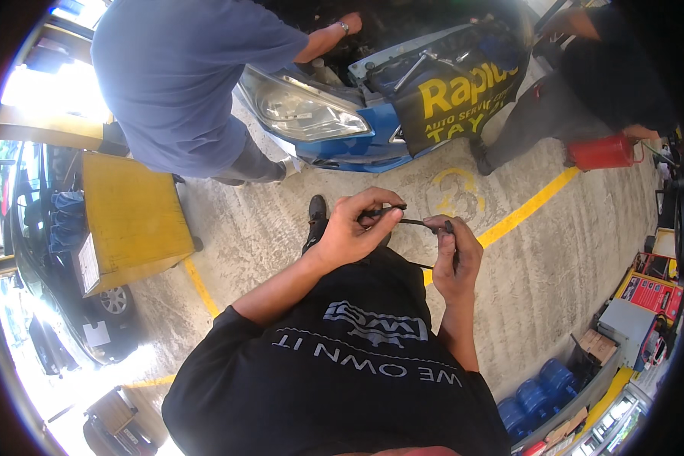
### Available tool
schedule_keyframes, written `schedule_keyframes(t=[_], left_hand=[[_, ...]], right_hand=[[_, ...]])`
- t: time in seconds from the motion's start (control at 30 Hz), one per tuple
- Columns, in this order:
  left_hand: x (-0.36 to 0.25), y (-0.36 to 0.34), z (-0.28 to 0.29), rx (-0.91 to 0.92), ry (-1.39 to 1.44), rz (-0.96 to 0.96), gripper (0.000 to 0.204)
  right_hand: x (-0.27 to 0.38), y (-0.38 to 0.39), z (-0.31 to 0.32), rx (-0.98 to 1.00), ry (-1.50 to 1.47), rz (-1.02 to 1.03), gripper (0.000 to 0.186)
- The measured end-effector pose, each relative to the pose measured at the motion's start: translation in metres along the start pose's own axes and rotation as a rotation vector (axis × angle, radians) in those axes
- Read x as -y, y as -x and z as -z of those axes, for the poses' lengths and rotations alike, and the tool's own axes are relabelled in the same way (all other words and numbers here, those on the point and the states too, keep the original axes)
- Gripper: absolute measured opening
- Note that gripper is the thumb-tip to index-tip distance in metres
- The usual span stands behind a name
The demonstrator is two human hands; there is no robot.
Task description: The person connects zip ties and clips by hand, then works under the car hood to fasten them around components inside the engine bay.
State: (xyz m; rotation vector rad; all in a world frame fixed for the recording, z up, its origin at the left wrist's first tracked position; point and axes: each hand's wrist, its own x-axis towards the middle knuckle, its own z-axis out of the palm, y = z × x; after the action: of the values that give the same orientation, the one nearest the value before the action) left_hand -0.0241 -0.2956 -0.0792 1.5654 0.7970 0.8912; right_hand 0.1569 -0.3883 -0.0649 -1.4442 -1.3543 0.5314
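In front of my black shirt, both of my hands hold a thin, dark, cord-like part (412, 222) that spans between them. My left hand (357, 228) pinches one end between thumb and fingers. My right hand (456, 254), lower and to the right, has its fingers closed around the other end, where a thin length also trails down toward the left. What exactly the part is, I cannot tell.
A blue car (334, 148) with open bonnet and fender cover stands ahead. One person (175, 83) leans over it at left, another (585, 68) at right near a red canister (602, 154). A yellow cart (133, 220) is left; toolboxes and blue water bottles (556, 382) line the right.
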Motion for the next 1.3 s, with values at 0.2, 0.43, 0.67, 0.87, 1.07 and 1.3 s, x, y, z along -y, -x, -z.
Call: schedule_keyframes(t=[0.2, 0.43, 0.67, 0.87, 1.07, 1.3], left_hand=[[-0.009, -0.008, 0.002, 0.039, -0.039, -0.072, 0.012], [-0.027, -0.021, 0.007, 0.207, -0.108, -0.148, 0.012], [-0.03, -0.03, -0.002, 0.263, 0.123, 0.043, 0.017], [-0.041, -0.034, 0.006, 0.442, 0.263, 0.334, 0.029], [-0.045, -0.038, 0.008, 0.443, 0.42, 0.581, 0.029], [-0.041, -0.052, 0.029, 0.54, 0.43, 0.627, 0.028]], right_hand=[[0.006, -0.001, -0.003, 0.093, -0.037, -0.112, 0.026], [0.002, -0.004, -0.003, 0.1, -0.186, -0.19, 0.028], [-0.002, -0.009, 0.0, 0.093, -0.418, -0.329, 0.033], [-0.005, -0.007, 0.0, 0.138, -0.54, -0.327, 0.037], [-0.013, -0.005, -0.003, 0.189, -0.705, -0.376, 0.032], [-0.018, -0.013, 0.021, 0.32, -0.45, -0.275, 0.021]])
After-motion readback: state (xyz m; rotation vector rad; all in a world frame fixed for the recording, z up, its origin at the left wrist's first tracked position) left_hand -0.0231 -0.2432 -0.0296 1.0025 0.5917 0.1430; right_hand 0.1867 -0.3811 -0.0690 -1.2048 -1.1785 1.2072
